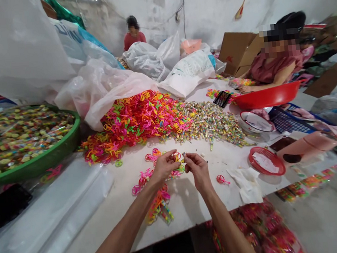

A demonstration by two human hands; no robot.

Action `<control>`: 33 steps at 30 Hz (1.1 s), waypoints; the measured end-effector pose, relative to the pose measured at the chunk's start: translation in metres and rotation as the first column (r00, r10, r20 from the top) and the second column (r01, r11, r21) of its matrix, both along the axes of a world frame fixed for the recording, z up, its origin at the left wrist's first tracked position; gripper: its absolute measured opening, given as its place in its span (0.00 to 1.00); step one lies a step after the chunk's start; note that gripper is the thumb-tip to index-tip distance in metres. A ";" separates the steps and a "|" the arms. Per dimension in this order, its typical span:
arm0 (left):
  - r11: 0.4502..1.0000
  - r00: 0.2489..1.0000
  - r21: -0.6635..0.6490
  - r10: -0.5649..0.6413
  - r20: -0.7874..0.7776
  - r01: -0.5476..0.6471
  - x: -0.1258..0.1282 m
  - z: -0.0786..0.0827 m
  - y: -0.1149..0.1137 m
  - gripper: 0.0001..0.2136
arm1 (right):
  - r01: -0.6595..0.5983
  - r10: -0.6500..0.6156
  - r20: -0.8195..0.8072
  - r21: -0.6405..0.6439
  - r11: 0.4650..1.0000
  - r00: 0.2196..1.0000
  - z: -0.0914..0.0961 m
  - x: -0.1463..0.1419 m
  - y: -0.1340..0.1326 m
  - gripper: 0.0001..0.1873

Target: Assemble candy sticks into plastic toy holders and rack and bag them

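Over the white table my left hand [165,166] is closed, with a small red and yellow plastic toy [176,156] at its fingertips. Close beside it, my right hand [196,168] is pinched on something tiny and greyish that I cannot make out. Beneath and left of my hands lie loose plastic toys with rings [142,180] in pink, red and orange. Nearer to me are several small candy-filled tubes [166,213]. One red ring-shaped toy [220,179] lies apart, right of my right hand.
Behind my hands rise a heap of bright plastic toys [140,117] and a pile of candy tubes [216,124]. A green tub [40,162] stands left, above plastic bags [74,199]. To the right are a red basket [251,160], a pink bottle [310,147] and co-workers [281,62].
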State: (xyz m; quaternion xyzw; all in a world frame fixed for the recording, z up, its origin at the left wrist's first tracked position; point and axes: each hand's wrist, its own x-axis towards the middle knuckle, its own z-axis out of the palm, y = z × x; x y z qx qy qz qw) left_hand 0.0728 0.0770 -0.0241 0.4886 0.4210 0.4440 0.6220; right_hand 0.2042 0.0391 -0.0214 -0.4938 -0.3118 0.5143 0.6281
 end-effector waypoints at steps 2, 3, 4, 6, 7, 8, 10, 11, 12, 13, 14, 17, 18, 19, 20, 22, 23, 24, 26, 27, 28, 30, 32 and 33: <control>0.989 0.991 -0.145 0.050 0.123 -0.032 -0.009 0.001 -0.017 0.27 | -0.031 0.033 0.026 -0.043 0.999 0.999 0.001 -0.001 -0.013 0.13; 0.976 0.980 -0.210 0.098 0.174 -0.060 -0.013 0.001 -0.024 0.26 | -0.054 0.056 0.019 -0.074 0.996 0.998 0.001 -0.002 -0.019 0.13; 0.962 0.967 -0.258 0.149 0.205 -0.093 -0.017 0.000 -0.030 0.25 | -0.074 0.075 0.006 -0.099 0.992 0.997 0.001 -0.003 -0.026 0.13; 0.943 0.951 -0.296 0.219 0.217 -0.149 -0.021 -0.001 -0.040 0.21 | -0.103 0.103 -0.006 -0.111 0.988 0.995 -0.001 -0.008 -0.037 0.12; 0.939 0.948 -0.303 0.232 0.217 -0.161 -0.022 -0.001 -0.044 0.18 | -0.115 0.116 0.002 -0.100 0.988 0.993 -0.001 -0.011 -0.042 0.12; 0.936 0.947 -0.313 0.235 0.218 -0.160 -0.022 -0.002 -0.047 0.16 | -0.123 0.125 0.012 -0.087 0.989 0.992 -0.001 -0.015 -0.046 0.11; 0.932 0.949 -0.339 0.213 0.234 -0.126 -0.024 -0.003 -0.053 0.14 | -0.130 0.132 0.023 -0.073 0.989 0.991 -0.002 -0.022 -0.052 0.11; 0.927 0.947 -0.360 0.202 0.248 -0.104 -0.025 -0.003 -0.056 0.13 | -0.133 0.135 0.021 -0.076 0.988 0.991 -0.001 -0.024 -0.053 0.11; 0.920 0.946 -0.382 0.192 0.260 -0.082 -0.027 -0.004 -0.058 0.13 | -0.141 0.143 0.018 -0.086 0.986 0.990 -0.001 -0.025 -0.055 0.11; 0.916 0.948 -0.395 0.184 0.259 -0.070 -0.029 -0.004 -0.060 0.14 | -0.146 0.149 0.019 -0.097 0.984 0.989 0.001 -0.025 -0.056 0.11; 0.920 0.957 -0.385 0.175 0.233 -0.074 -0.031 -0.004 -0.062 0.13 | -0.139 0.143 0.035 -0.100 0.985 0.989 0.003 -0.024 -0.056 0.11; 0.971 0.992 -0.206 0.123 0.007 -0.118 -0.034 -0.001 -0.067 0.15 | -0.051 0.056 0.197 -0.029 0.998 0.979 0.013 -0.020 -0.054 0.10; 0.986 0.993 -0.131 0.092 -0.073 -0.101 -0.033 0.000 -0.068 0.17 | -0.034 0.027 0.286 0.021 0.999 0.958 0.017 -0.020 -0.052 0.09; 0.994 0.990 -0.079 0.061 -0.125 -0.071 -0.033 0.003 -0.069 0.19 | -0.047 0.017 0.379 0.068 0.997 0.925 0.020 -0.020 -0.050 0.09; 0.997 0.990 -0.054 0.043 -0.134 -0.051 -0.031 0.005 -0.069 0.20 | -0.087 0.034 0.459 0.095 0.992 0.888 0.021 -0.020 -0.048 0.08; 0.993 0.995 -0.073 0.092 -0.034 -0.094 -0.030 0.009 -0.069 0.19 | -0.188 0.124 0.516 0.074 0.979 0.847 0.021 -0.022 -0.045 0.07; 0.985 0.988 -0.105 0.145 0.047 -0.139 -0.031 0.010 -0.069 0.18 | -0.228 0.184 0.488 0.031 0.973 0.853 0.018 -0.023 -0.045 0.07; 0.974 0.974 -0.148 0.189 0.124 -0.170 -0.032 0.011 -0.068 0.18 | -0.256 0.239 0.430 -0.020 0.966 0.871 0.016 -0.023 -0.046 0.07; 0.962 0.951 -0.230 0.200 0.235 -0.145 -0.037 0.009 -0.069 0.17 | -0.278 0.292 0.285 -0.090 0.956 0.913 0.010 -0.023 -0.049 0.09; 0.961 0.949 -0.259 0.171 0.267 -0.100 -0.040 0.008 -0.069 0.17 | -0.279 0.296 0.226 -0.104 0.955 0.928 0.008 -0.022 -0.051 0.09; 0.957 0.947 -0.284 0.140 0.289 -0.055 -0.042 0.007 -0.070 0.17 | -0.281 0.297 0.175 -0.109 0.954 0.939 0.007 -0.021 -0.053 0.09; 0.942 0.941 -0.335 0.106 0.321 0.008 -0.045 0.005 -0.073 0.17 | -0.314 0.324 0.083 -0.112 0.943 0.942 0.006 -0.018 -0.054 0.09; 0.925 0.935 -0.375 0.087 0.344 0.052 -0.046 0.005 -0.075 0.18 | -0.383 0.386 0.003 -0.131 0.915 0.922 0.007 -0.015 -0.055 0.08; 0.919 0.933 -0.388 0.074 0.354 0.074 -0.046 0.006 -0.075 0.19 | -0.414 0.414 -0.031 -0.142 0.899 0.910 0.007 -0.013 -0.054 0.08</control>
